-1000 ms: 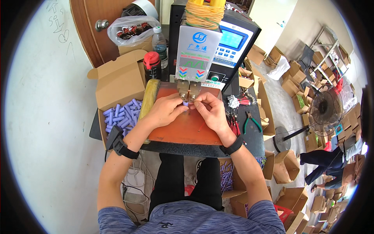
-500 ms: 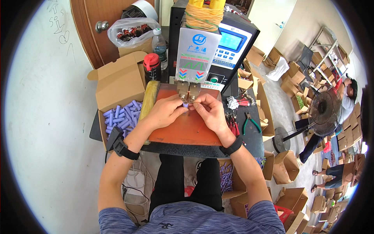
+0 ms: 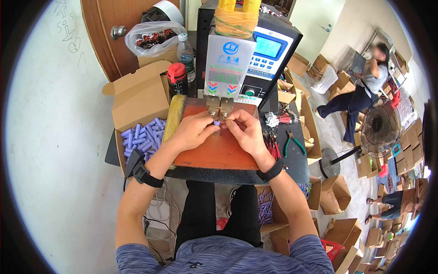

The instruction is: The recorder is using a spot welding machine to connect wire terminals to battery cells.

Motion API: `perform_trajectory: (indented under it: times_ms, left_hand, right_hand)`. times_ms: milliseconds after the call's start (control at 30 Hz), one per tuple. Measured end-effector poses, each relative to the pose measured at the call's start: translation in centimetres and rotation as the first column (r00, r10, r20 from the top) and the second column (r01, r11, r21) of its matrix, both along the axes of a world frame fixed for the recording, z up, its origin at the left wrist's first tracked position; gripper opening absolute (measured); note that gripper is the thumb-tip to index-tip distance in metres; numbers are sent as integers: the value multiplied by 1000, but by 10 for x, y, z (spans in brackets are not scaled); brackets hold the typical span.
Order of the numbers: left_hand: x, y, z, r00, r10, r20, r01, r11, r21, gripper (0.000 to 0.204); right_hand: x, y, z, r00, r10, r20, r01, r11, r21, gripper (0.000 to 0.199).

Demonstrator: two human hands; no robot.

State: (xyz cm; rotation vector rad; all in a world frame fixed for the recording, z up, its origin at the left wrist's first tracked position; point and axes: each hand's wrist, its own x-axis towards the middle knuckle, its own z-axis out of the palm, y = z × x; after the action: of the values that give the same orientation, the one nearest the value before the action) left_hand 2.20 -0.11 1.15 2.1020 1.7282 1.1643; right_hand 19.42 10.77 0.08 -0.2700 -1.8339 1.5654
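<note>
My left hand (image 3: 197, 132) pinches a small purple cylindrical battery cell (image 3: 216, 123) right under the electrode tips (image 3: 220, 109) of a spot welder (image 3: 230, 61). Opposite it, my right hand (image 3: 246, 132) is closed at the cell's upper end, thumb and forefinger together. Whatever lies between those right fingertips is too small and covered to make out. Both hands are over an orange-brown work mat (image 3: 210, 157).
Left of the mat stands an open cardboard box (image 3: 139, 102) of purple cells, with a red-lidded bottle (image 3: 177, 77) behind. Green-handled pliers (image 3: 294, 144) and red wire leads (image 3: 273, 148) lie at right. Beyond are a floor fan (image 3: 381, 123), cartons and a walking person (image 3: 372, 82).
My hands stay in nearly the same place at the electrodes. In the background, the person near the fan has come further into view, walking upright.
</note>
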Motion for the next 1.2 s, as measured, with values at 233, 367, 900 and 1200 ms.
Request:
perform_trajectory:
  times_ms: [233, 367, 900, 1200]
  left_hand:
    - [-2, 1, -5, 1000, 8, -17, -8, 1000, -16, 27]
    - [-6, 4, -8, 998, 10, 55, -12, 999, 40, 21]
    - [-15, 4, -11, 888, 43, 458, -32, 999, -32, 16]
    - [-17, 9, -17, 926, 41, 376, -50, 999, 14, 19]
  right_hand:
    - [0, -1, 1, 995, -94, 23, 91, 987, 132, 9]
    - [-3, -1, 0, 968, -250, -23, 245, 921, 304, 18]
    - [0, -4, 9, 979, -203, 30, 148, 799, 583, 5]
    - [1, -3, 8, 978, -192, 77, 82, 702, 708, 3]
